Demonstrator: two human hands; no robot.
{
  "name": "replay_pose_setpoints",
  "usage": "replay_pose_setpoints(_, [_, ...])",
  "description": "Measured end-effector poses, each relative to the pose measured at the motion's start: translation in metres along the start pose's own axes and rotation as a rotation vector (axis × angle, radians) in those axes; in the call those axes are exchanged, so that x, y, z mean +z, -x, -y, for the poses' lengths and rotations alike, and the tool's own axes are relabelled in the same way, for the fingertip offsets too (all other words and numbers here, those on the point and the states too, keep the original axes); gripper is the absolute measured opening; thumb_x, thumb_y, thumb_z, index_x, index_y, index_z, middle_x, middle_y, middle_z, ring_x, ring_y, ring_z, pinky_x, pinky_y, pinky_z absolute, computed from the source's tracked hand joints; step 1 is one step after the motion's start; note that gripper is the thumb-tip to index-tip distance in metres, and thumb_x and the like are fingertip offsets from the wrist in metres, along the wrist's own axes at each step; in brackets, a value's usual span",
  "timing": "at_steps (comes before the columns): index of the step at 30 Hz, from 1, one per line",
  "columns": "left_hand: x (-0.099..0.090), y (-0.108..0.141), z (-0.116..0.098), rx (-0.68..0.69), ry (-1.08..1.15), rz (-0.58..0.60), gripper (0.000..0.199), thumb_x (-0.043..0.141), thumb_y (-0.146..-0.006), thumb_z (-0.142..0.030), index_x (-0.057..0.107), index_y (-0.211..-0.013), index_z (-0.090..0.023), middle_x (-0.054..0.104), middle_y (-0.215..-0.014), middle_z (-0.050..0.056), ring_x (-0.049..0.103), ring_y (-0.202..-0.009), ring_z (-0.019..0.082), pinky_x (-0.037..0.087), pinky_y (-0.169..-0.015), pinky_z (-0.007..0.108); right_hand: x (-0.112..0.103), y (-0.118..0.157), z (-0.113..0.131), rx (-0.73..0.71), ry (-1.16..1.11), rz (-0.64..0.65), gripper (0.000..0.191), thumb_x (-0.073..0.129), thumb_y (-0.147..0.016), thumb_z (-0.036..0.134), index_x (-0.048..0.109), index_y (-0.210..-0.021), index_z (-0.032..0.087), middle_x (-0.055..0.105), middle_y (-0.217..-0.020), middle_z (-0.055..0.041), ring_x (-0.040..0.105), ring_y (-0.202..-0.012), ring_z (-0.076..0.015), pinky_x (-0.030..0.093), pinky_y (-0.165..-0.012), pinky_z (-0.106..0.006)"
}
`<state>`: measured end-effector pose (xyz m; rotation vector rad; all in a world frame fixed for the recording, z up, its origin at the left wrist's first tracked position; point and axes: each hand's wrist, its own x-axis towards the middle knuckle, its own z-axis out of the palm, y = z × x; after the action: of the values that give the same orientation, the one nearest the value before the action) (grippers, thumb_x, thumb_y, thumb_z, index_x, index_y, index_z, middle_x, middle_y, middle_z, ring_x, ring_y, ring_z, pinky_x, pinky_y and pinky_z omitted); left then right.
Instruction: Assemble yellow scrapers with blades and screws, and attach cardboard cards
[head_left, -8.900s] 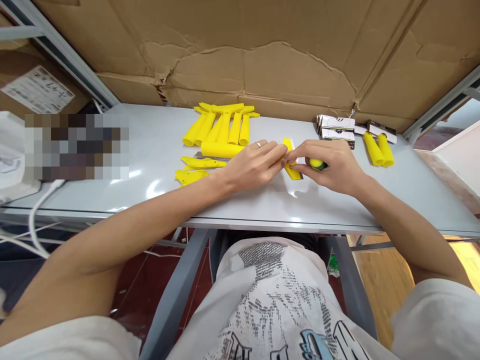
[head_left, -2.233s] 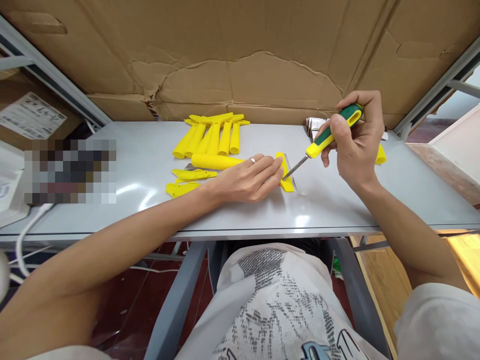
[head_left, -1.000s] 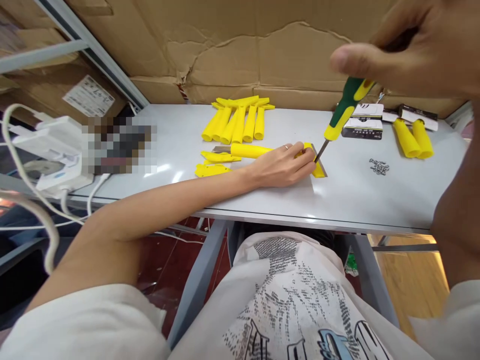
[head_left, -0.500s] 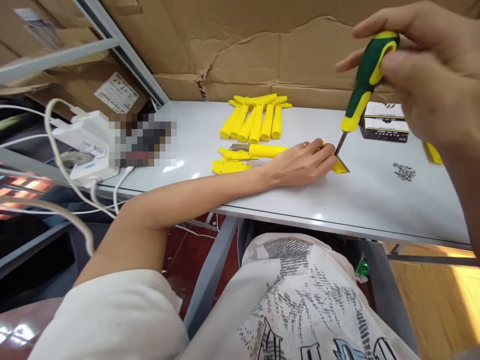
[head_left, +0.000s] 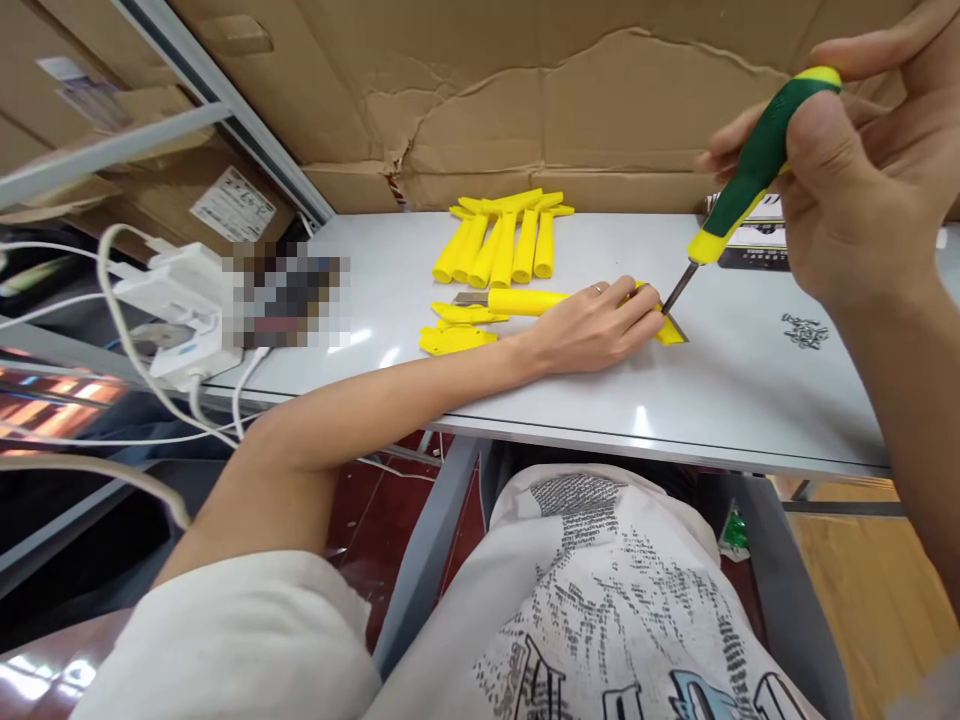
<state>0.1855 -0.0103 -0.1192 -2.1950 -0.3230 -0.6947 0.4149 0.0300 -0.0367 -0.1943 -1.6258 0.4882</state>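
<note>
My left hand [head_left: 596, 325] is closed round a yellow-handled scraper [head_left: 527, 301] and presses it to the table. A metal blade shows at the scraper's left end, and a yellow head [head_left: 671, 330] with a dark edge pokes out past my fingertips. My right hand [head_left: 862, 165] grips a green and yellow screwdriver [head_left: 761, 165] by its handle. The screwdriver slants down to the left, its tip at the yellow head beside my left fingers; the exact contact point is hidden. Left of my wrist lie flat yellow pieces [head_left: 459, 340].
Several yellow handles [head_left: 501, 245] lie in a row at the back. A pile of small screws [head_left: 805, 331] sits to the right, and a black and white box [head_left: 754, 245] stands partly behind my right hand. On the left are a white power strip [head_left: 176, 310] with cables and a blurred dark object.
My right hand has moved to the right with the screwdriver's top, so the screwdriver leans more. Its tip stays by my left fingers. The left hand keeps its hold; the view has shifted slightly.
</note>
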Motion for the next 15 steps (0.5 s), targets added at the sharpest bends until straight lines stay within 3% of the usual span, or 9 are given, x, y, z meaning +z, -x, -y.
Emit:
replay_pose_setpoints(4, [0.0003, -0.0001, 0.0005, 0.011, 0.006, -0.018, 0.015, 0.049, -0.11, -0.015, 0.06, -0.1, -0.015, 0.07, -0.099, 0.01, 0.063, -0.087, 0.024, 0.046, -0.066, 0.034, -0.0025, 0.003, 0.0086, -0.085, 0.158, -0.089, 0.023, 0.081, -0.094, 0.058, 0.077, -0.106, 0.038, 0.071, -0.104, 0.0051, 0.075, -0.071, -0.0122, 0.069, -0.064, -0.034])
replay_pose_setpoints(8, [0.001, 0.0004, 0.001, 0.016, 0.006, -0.006, 0.015, 0.05, -0.109, -0.014, 0.061, -0.099, -0.015, 0.07, -0.098, 0.01, 0.063, -0.085, 0.023, 0.046, -0.064, 0.033, -0.0008, 0.003, 0.0093, 0.007, 0.093, 0.053, 0.023, 0.078, -0.095, 0.052, 0.076, -0.116, 0.042, 0.075, -0.096, 0.0035, 0.08, -0.09, -0.0215, 0.066, -0.062, -0.036])
replay_pose_setpoints(10, [0.0011, 0.0009, 0.0011, 0.021, 0.003, 0.003, 0.016, 0.049, -0.11, -0.015, 0.061, -0.099, -0.015, 0.071, -0.1, 0.01, 0.063, -0.086, 0.024, 0.046, -0.065, 0.033, 0.0, 0.0022, 0.0085, -0.014, 0.101, 0.053, 0.027, 0.085, -0.09, 0.048, 0.076, -0.115, 0.043, 0.071, -0.092, 0.0036, 0.081, -0.087, -0.0235, 0.065, -0.059, -0.037])
replay_pose_setpoints(13, [0.0006, 0.0012, 0.0016, 0.036, 0.007, -0.014, 0.016, 0.051, -0.11, -0.017, 0.062, -0.099, -0.014, 0.071, -0.1, 0.01, 0.063, -0.087, 0.024, 0.046, -0.064, 0.034, 0.0002, 0.0013, 0.0079, -0.217, 0.217, -0.096, 0.031, 0.091, -0.082, 0.056, 0.081, -0.105, 0.038, 0.062, -0.089, 0.0042, 0.071, -0.068, -0.0119, 0.06, -0.057, -0.03])
replay_pose_setpoints(15, [0.0002, 0.0012, 0.0021, 0.037, 0.01, -0.016, 0.017, 0.051, -0.11, -0.016, 0.062, -0.097, -0.014, 0.07, -0.098, 0.01, 0.063, -0.086, 0.023, 0.045, -0.064, 0.034, 0.0012, 0.0018, 0.0094, -0.286, 0.285, -0.121, 0.029, 0.076, -0.094, 0.065, 0.083, -0.106, 0.039, 0.064, -0.088, 0.0029, 0.065, -0.067, -0.0082, 0.053, -0.055, -0.024])
